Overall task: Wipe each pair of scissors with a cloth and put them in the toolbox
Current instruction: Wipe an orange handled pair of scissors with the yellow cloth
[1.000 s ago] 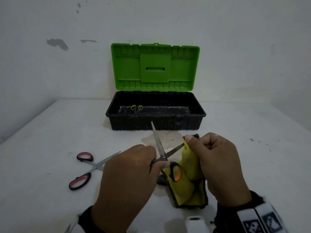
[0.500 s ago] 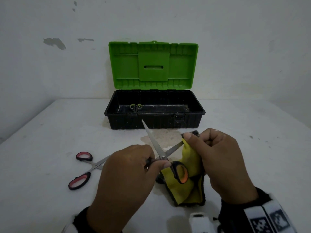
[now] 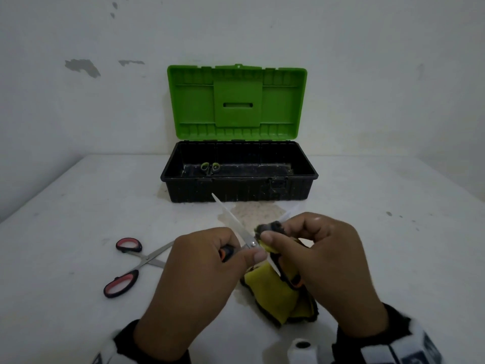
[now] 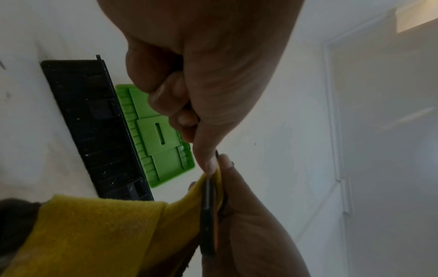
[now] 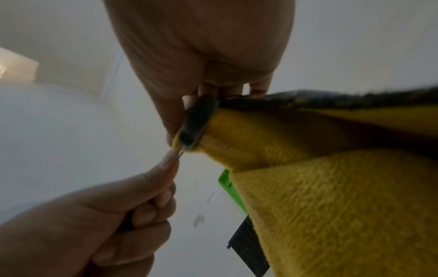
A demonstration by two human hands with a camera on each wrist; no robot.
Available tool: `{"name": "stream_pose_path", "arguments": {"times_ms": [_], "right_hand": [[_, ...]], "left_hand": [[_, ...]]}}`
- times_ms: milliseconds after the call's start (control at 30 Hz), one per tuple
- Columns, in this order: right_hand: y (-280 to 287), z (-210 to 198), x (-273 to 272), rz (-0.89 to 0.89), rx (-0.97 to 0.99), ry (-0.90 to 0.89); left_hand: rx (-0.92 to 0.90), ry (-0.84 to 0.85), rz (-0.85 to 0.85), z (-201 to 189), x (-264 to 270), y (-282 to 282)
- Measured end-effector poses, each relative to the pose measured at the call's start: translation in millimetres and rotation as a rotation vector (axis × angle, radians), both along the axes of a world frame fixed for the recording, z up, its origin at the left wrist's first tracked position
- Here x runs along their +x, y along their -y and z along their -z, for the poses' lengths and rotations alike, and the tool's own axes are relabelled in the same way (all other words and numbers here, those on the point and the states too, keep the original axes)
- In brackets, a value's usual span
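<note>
L hand (image 3: 194,279) has its grip clamped on one handle of the orange scissors (image 3: 248,239), thumb & curled fingers closed round it just behind the pivot, so the blades stick out past the fingertips toward the far edge of the surface (image 3: 393,245). Scissors are open in an X: one blade angles up-left w/ its tip near the toolbox front wall, the other runs right & disappears into the cloth (image 3: 278,292). R hand (image 3: 336,261) has its grip pinched on the yellow cloth, thumb & forefinger squeezing a fold of it round that 2nd blade right next to the pivot; rest of the cloth hangs down under the hand & bunches on the surface near the front edge, w/ the other orange-lined handle against it below the R hand. L & R thumbs nearly touch at the pivot. Wrist views agree: the cloth wraps the dark blade, fingers curled tight on both sides. Toolbox (image 3: 238,187) sits toward the back-middle of the surface, green lid (image 3: 237,101) standing open against the wall; green scissors (image 3: 210,167) lie inside at its left part. Red scissors (image 3: 131,265) lie open on the surface left of the L hand, apart from it, touched by neither hand.
</note>
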State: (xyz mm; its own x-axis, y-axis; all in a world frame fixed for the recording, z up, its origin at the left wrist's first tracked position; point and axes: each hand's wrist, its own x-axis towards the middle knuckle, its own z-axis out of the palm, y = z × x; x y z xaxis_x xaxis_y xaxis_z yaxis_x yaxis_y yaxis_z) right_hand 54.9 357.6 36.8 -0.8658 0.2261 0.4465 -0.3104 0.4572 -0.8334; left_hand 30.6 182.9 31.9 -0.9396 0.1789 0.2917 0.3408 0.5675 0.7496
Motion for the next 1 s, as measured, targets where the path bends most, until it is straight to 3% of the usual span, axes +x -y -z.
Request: {"name": "stream_pose_path", "arguments": {"times_ms": [100,367,567,733,1000], "right_hand": [[6.0,2.1,0.4,0.069,0.066,-0.008],[-14.2,4.8,-15.3,0.261,-0.098,0.018],[-35.1,6.3,-10.7,0.266,-0.274,0.017],[-49.4,11.5,0.8,0.271,-0.263,0.048],[-67.6,12.4,5.7,0.275,-0.230,0.041]], "left_hand": [[-0.049,-0.037,-0.025,-0.3,2.6,-1.7],[-0.048,-0.075,-0.011,-2.3,8.7,-3.4],[-0.051,0.123,-0.004,3.6,6.8,-0.3],[-0.062,0.245,-0.003,-1.2,1.3,12.0],[0.237,0.297,0.034,-7.0,-6.6,24.3]]}}
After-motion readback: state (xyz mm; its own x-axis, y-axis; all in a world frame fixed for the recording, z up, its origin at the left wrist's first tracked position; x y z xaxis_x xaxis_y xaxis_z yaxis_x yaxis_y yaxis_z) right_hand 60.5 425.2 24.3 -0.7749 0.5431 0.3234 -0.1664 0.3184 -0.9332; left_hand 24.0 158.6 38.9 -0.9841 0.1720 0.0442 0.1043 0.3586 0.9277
